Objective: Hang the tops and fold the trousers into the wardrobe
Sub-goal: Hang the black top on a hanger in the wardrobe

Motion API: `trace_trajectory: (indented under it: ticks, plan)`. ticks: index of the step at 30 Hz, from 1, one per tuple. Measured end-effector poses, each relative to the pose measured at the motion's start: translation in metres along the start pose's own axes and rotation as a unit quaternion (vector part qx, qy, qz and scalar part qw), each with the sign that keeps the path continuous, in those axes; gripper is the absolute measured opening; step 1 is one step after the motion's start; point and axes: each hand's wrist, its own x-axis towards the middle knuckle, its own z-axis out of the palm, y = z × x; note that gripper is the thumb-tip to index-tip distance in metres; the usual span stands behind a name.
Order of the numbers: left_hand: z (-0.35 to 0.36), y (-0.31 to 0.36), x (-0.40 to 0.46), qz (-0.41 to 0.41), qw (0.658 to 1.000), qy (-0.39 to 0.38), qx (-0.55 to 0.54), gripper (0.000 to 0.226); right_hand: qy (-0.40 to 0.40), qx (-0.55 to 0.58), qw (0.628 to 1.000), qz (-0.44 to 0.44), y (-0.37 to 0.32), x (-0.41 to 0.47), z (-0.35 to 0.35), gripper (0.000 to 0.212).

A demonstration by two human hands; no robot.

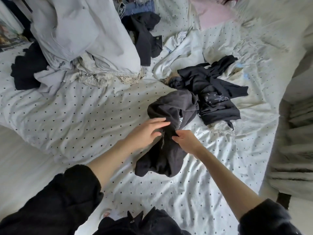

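Both hands on a dark grey garment point(169, 133) above the polka-dot bedsheet point(76, 116).
The left hand point(145, 133) lays fairly straight fingers on the cloth; the right hand point(186, 141) pinches a fold. A black printed top point(216, 99) lies just beyond.

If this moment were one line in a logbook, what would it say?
stage: sorting on bed | left hand: touching dark grey garment | right hand: pinching it | hung or folded: not yet

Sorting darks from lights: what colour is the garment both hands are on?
Dark charcoal grey garment, seen in the head view.
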Motion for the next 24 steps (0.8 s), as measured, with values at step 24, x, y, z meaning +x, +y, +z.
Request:
trace_trajectory:
  ticks: [24]
  plan:
    - [-0.271, 0.070, -0.167, 0.018, 0.928, 0.352, 0.121, 0.017, 0.235, -0.311, 0.848, -0.360, -0.297, -0.084, -0.064, 0.029]
